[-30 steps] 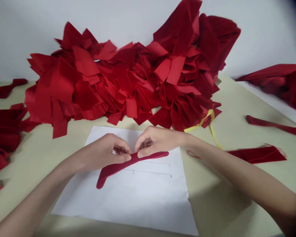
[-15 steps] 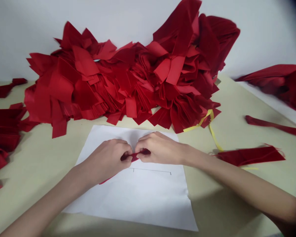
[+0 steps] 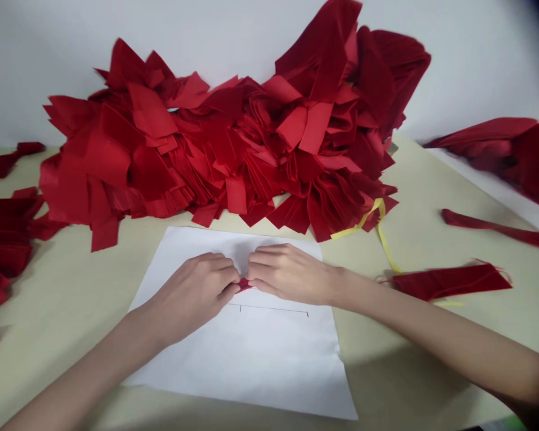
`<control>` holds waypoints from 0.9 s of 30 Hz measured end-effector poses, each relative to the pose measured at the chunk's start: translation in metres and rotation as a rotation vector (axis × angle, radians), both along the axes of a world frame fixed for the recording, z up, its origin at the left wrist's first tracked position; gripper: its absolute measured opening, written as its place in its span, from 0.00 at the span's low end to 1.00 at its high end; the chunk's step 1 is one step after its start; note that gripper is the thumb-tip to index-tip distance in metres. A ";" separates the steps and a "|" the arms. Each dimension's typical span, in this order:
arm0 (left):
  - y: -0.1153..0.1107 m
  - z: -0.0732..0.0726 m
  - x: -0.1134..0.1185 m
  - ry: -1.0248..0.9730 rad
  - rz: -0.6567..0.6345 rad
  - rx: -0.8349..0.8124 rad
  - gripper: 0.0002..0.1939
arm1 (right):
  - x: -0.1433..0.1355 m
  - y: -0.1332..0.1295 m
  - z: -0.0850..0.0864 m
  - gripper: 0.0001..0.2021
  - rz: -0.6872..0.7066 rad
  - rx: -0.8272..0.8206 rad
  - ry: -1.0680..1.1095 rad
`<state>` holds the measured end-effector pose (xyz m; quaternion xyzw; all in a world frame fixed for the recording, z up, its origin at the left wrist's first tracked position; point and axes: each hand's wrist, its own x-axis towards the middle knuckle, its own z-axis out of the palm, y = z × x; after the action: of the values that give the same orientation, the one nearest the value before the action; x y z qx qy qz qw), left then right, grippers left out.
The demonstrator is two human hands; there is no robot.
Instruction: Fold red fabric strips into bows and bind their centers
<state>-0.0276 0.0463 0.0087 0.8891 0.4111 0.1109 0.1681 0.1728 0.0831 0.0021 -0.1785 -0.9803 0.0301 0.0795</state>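
Observation:
Between my two hands a small piece of red fabric (image 3: 244,285) shows, pinched at both ends. My left hand (image 3: 204,287) is closed on its left end, and my right hand (image 3: 287,272) grips the right end with fingers curled over. Most of the piece is hidden under the fingers. Both hands are over a white paper sheet (image 3: 269,365), which bears a thin drawn line (image 3: 273,309) with short tick marks just below them.
A large heap of red fabric pieces (image 3: 224,149) stands behind the paper. More red cloth (image 3: 4,233) lies at the left. On the right are a flat red bundle (image 3: 449,282), a narrow red strip (image 3: 498,227) and a yellow ribbon (image 3: 387,248).
The fingers of both hands have folded down further over the red piece, so less of it shows. The tail that stuck out below my left hand is now out of sight.

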 end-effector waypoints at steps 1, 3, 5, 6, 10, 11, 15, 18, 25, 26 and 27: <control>0.000 -0.001 0.000 0.003 -0.029 0.023 0.12 | 0.001 0.000 -0.002 0.11 0.022 0.051 0.013; 0.000 -0.002 -0.001 0.008 -0.085 0.065 0.13 | 0.004 -0.002 -0.005 0.11 0.053 0.115 0.052; 0.000 -0.002 -0.002 -0.001 -0.130 0.102 0.13 | 0.007 -0.003 -0.008 0.11 0.092 0.169 0.084; 0.001 -0.003 -0.002 -0.009 -0.150 0.124 0.13 | 0.008 -0.003 -0.009 0.11 0.115 0.201 0.092; -0.002 -0.005 -0.004 -0.014 -0.220 0.249 0.14 | 0.010 -0.007 -0.010 0.10 0.195 0.350 0.094; -0.003 -0.006 -0.004 -0.004 -0.232 0.285 0.15 | 0.010 -0.008 -0.010 0.10 0.218 0.380 0.096; -0.012 -0.009 -0.004 0.067 -0.281 0.421 0.14 | 0.012 -0.011 -0.009 0.08 0.280 0.454 0.102; -0.019 -0.012 -0.004 0.129 -0.324 0.531 0.12 | 0.015 -0.013 -0.009 0.07 0.274 0.462 0.096; -0.030 -0.015 -0.005 0.204 -0.264 0.500 0.10 | 0.018 -0.018 -0.007 0.09 0.168 0.357 0.044; -0.031 -0.014 -0.005 0.209 -0.239 0.453 0.10 | 0.018 -0.018 -0.006 0.10 0.151 0.329 0.037; -0.031 -0.013 -0.005 0.206 -0.213 0.412 0.11 | 0.017 -0.017 -0.005 0.11 0.138 0.300 0.029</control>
<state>-0.0328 0.0153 -0.0044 0.9495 0.2987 0.0828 -0.0488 0.1895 0.0660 -0.0030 -0.0966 -0.9824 -0.1087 0.1173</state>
